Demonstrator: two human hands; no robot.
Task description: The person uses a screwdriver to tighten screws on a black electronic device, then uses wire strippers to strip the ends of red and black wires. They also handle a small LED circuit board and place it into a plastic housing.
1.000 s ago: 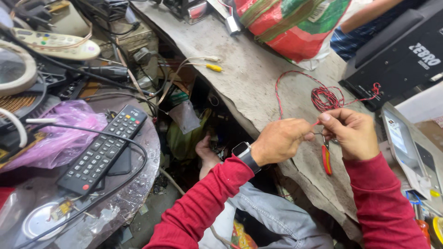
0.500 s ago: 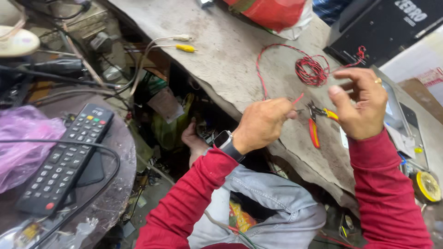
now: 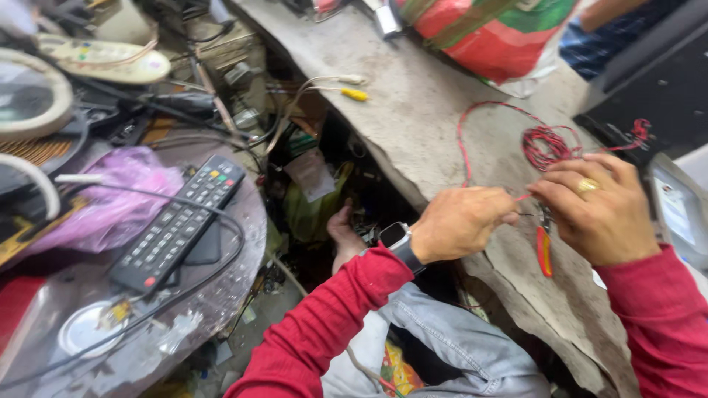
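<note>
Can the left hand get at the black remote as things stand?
Probably yes, but not freely: the left hand is pinching the red wire with the right hand. The remote lies uncovered, though a black cable loops beside it.

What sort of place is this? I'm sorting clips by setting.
Probably a cramped electronics repair bench: a black remote control lies among loose cables, and the left hand and right hand work a thin red wire over a worn worktop.

A cramped electronics repair workshop: worn bench (image 3: 435, 125) at 12 o'clock, remote (image 3: 179, 222) and loose cables (image 3: 184, 287) at 9, pliers (image 3: 544, 247) at 3.
</note>
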